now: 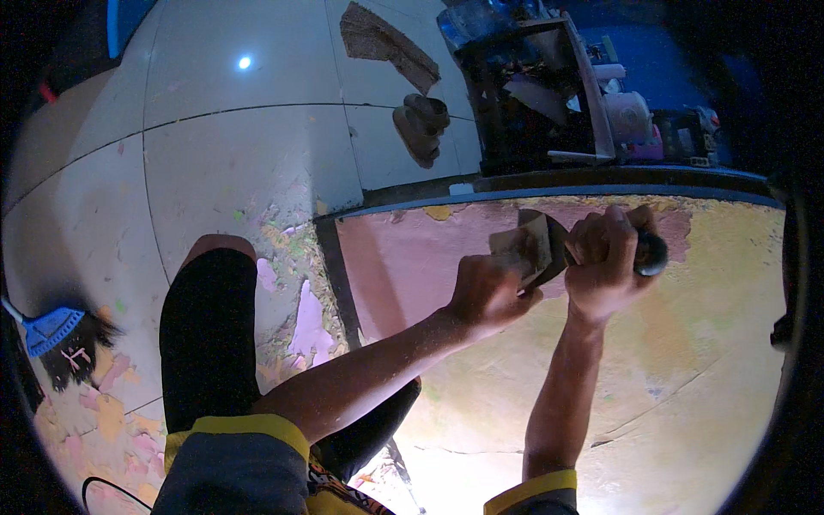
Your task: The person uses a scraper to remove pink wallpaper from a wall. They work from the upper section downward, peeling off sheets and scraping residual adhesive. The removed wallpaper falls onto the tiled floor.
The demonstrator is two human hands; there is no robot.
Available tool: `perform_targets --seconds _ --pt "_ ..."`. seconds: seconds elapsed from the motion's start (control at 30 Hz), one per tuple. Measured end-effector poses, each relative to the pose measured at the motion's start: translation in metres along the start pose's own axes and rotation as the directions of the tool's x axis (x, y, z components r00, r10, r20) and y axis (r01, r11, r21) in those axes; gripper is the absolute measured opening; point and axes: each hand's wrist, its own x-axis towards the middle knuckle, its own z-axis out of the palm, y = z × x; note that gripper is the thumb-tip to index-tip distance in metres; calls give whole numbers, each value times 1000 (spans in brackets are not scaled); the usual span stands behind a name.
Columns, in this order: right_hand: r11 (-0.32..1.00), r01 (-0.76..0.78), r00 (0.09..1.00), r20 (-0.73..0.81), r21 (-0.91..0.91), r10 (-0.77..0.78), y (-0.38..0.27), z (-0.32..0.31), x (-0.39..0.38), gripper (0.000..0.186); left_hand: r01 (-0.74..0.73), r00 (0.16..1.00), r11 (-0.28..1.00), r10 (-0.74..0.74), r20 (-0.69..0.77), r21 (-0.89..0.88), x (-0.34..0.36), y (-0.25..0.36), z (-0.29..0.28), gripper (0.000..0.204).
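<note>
Pale floor tiles [249, 163] littered with paint flakes [305, 322] border a wall surface [687, 360] of yellow and pink coats, seen from above. Against this surface, near its blue upper edge [601, 190], sits the scraper [542, 249], a flat dark blade with a rounded dark handle end. It appears rigid and light; the blade edge is judged thin and liable to skid on smooth paint, so the handle is the sound place to hold, with pressure added behind the blade. The right hand [605, 262] is wrapped closed around the handle; the left hand [489, 287] has its fingers curled and pressed onto the blade's back. A loosened pink patch [412, 257] lies beside the tool. Further out stand a pair of dark sandals [422, 124], a cluttered dark crate [532, 94], and a blue brush [53, 330] at far left. The person's bent knee [210, 326] crowds the lower working area.
</note>
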Motion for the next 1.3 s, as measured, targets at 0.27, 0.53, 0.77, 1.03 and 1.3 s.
perform_targets --seconds 0.27,0.53,0.77,1.03,1.3 --pt "995 71 997 24 -64 -69 4 7 4 21 23 1000 999 -22 -16 28 -2 -10 1 19" --pt "992 -51 989 131 -116 66 -2 23 3 19 75 996 997 -76 37 11 0 -18 -5 20" --pt "964 96 978 206 -249 -44 -2 30 5 20 90 996 996 -90 2 -23 3 -20 -7 26" --pt "996 -76 982 168 -41 82 1 11 -5 14 116 992 988 -111 57 -103 -7 -20 -9 27" --pt "985 -49 995 94 168 33 -3 16 -1 14 117 993 988 -113 41 -105 -3 -14 -7 26"
